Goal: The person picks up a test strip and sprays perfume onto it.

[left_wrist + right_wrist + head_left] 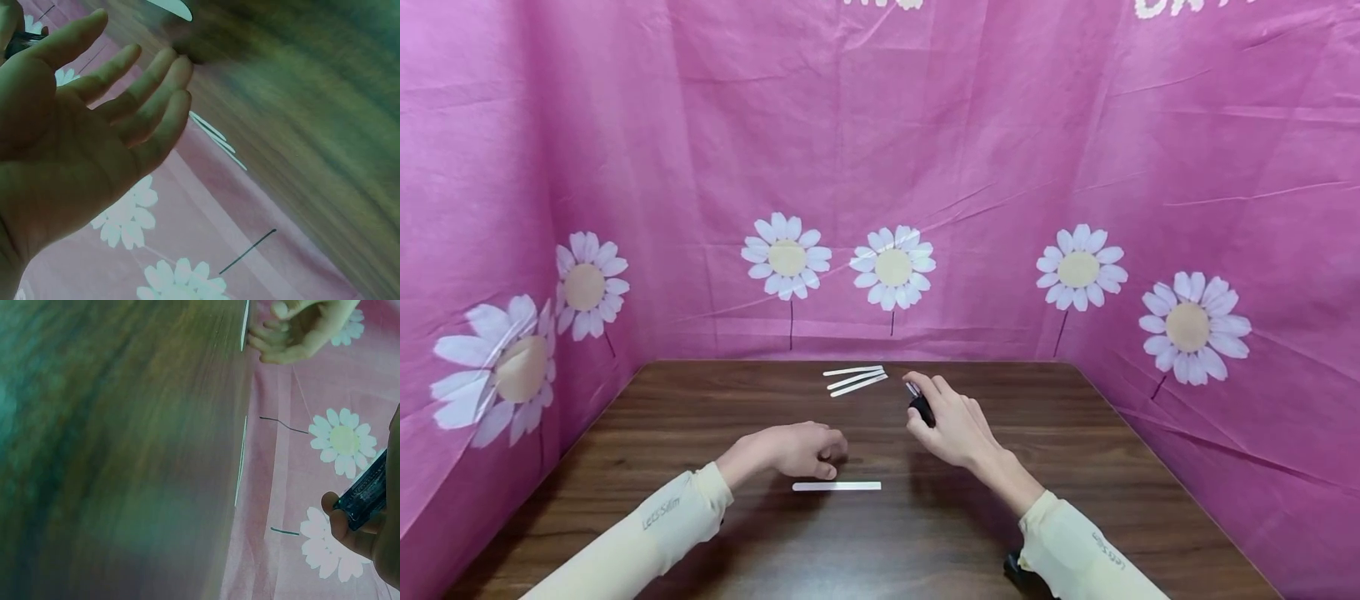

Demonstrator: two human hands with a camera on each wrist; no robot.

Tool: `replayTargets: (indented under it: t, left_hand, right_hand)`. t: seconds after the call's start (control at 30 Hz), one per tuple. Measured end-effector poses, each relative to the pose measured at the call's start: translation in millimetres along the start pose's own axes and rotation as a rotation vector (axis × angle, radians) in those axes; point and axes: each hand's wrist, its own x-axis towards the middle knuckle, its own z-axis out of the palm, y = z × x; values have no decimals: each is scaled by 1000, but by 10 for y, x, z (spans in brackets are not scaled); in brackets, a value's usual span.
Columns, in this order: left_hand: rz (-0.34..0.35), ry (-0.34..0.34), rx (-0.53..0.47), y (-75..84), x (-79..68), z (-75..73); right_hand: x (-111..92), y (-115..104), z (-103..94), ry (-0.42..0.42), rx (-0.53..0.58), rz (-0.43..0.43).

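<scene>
In the head view a single flat white stick [850, 486], rounded at its left end and square at its right, lies crosswise on the table. My left hand [801, 450] hovers just behind it, holding nothing. The left wrist view shows that hand's fingers [150, 81] spread and loosely bent. My right hand [955, 425] grips a small black object [922, 410] with a silvery end, raised over the table. Its dark rectangular body [365, 497] shows in the right wrist view; I cannot tell its kind. Further back, three white sticks [859, 381] lie fanned out.
The brown wooden table [737, 550] ends at a pink cloth [985, 167] printed with daisies, which hangs behind it and on both sides. A dark object [1018, 571] shows under the right sleeve at the front.
</scene>
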Motion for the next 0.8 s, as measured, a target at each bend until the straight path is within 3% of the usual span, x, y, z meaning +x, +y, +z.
replayTargets:
  t: [0.2, 0.33, 0.6, 0.8]
  left_hand:
    - [-143, 25, 120, 103, -168, 87]
    - [-193, 47, 199, 187, -218, 156]
    - [-189, 102, 288, 238, -243, 207]
    - [-149, 167, 285, 233, -248, 248]
  right_hand:
    - [13, 20, 5, -2, 7, -8]
    - [16, 26, 14, -6, 13, -9]
    - [18, 25, 30, -6, 13, -12]
    - [17, 19, 33, 0, 8, -8]
